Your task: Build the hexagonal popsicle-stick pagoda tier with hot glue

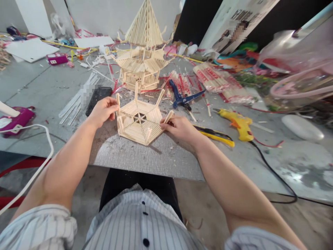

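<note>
A hexagonal frame of pale wooden sticks (pixel 130 132) lies near the table's front edge, with short upright posts at its corners and a spoked opening in the middle. My left hand (pixel 103 110) pinches the post at its back left corner. At the right corner, my right hand (pixel 178 127) has thumb and fingers closed round another post. Behind the frame stands a tiered stick pagoda (pixel 142 64) with a pointed roof. A black phone (pixel 98 99) lies by my left hand, and a yellow-and-black utility knife (pixel 217 135) lies beside my right.
Blue cutters (pixel 183 97) and a yellow glue gun (pixel 238 123) with a black cord lie to the right. Red-and-white stick packets (pixel 217 81) sit farther back. White strips (pixel 78 97) and a purple device (pixel 17 119) with a white cable are at left.
</note>
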`<state>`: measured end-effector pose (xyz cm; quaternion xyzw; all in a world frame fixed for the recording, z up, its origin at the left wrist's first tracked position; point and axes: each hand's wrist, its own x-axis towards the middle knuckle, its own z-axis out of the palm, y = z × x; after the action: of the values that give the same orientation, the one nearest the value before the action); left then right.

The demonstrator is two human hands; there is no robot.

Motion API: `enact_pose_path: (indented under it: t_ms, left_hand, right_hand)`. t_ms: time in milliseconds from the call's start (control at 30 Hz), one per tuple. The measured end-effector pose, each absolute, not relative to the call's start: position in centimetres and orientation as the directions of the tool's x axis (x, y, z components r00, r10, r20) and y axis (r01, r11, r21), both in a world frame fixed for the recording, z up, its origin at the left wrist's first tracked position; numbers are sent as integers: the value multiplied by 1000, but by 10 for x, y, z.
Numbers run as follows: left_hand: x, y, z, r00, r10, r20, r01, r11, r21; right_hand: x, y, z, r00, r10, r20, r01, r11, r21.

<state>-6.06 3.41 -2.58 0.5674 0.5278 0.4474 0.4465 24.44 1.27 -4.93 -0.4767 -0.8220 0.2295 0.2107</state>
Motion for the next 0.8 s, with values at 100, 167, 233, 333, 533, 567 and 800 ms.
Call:
enact_pose_path:
  t_ms: [100,167,233,333,533,567,800]
  left_hand:
    - [-62,33,-25,86,996,17,229,-37,973]
    - [-62,31,-24,122,992,8,249,-38,968]
    - [-61,29,-21,179,984,-3,285,-49,957]
    - [-58,26,-19,294,955,-26,306,-68,950]
    - [-58,26,-21,324,944,-65,337,-51,940]
    - [-58,26,-22,318,946,-65,339,-49,939]
    - [-57,26,-23,216,976,-33,356,-47,933]
  right_hand:
    - [244,13,-49,-412,903,123,733,408,-544]
    - [245,13,-49,-345,930,126,782,360,-510]
    - [246,14,-49,-269,952,147,817,306,-489]
    - [247,16,-50,-203,964,169,834,261,-485]
    - [249,17,-51,-228,956,182,821,290,-493]
    - [249,17,-50,-229,958,175,820,286,-495]
    - [246,14,-43,-254,964,84,829,262,-495]
